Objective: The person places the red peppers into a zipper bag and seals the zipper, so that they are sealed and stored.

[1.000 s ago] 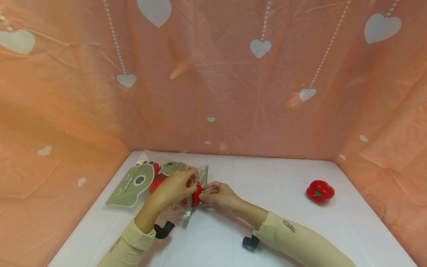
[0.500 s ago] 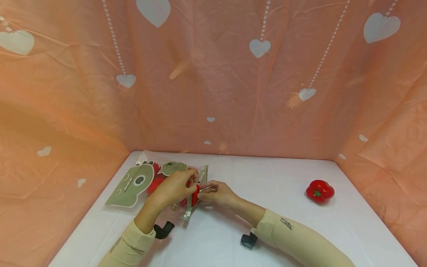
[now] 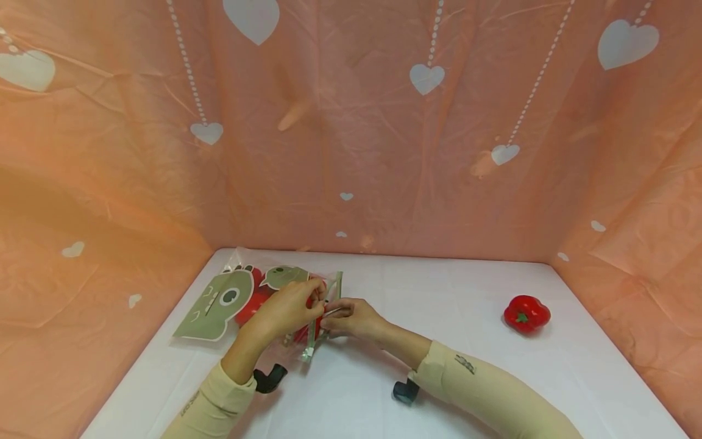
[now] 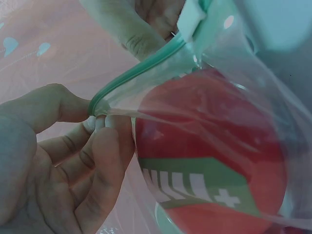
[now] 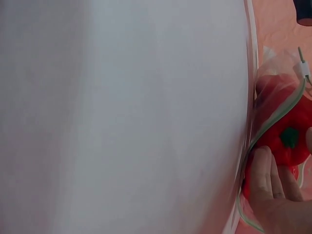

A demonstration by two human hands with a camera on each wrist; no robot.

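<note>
A clear zip bag (image 3: pixel 211 308) with green monster prints lies at the table's back left, with several red things inside. My left hand (image 3: pixel 285 308) pinches the green zip edge (image 4: pixel 141 68) at the bag's mouth, thumb against fingers. A large round red thing (image 4: pixel 209 117) shows through the plastic in the left wrist view. My right hand (image 3: pixel 356 318) holds a red bell pepper (image 5: pixel 278 144) with a green stem, thumb and fingers on either side, in the bag's open mouth. The white zip slider (image 5: pixel 302 69) sits at one end of the zip.
Another red bell pepper (image 3: pixel 526 314) lies apart on the right of the white table (image 3: pixel 439 292). Dark wrist-worn pieces (image 3: pixel 270 378) stick out below each cuff. Orange cloth (image 3: pixel 384 152) with white hearts rises behind and beside the table.
My right hand has moved a little to the left, and the bell pepper has gone further into the bag. Inside, a red thing has shifted left. My left hand stays put.
</note>
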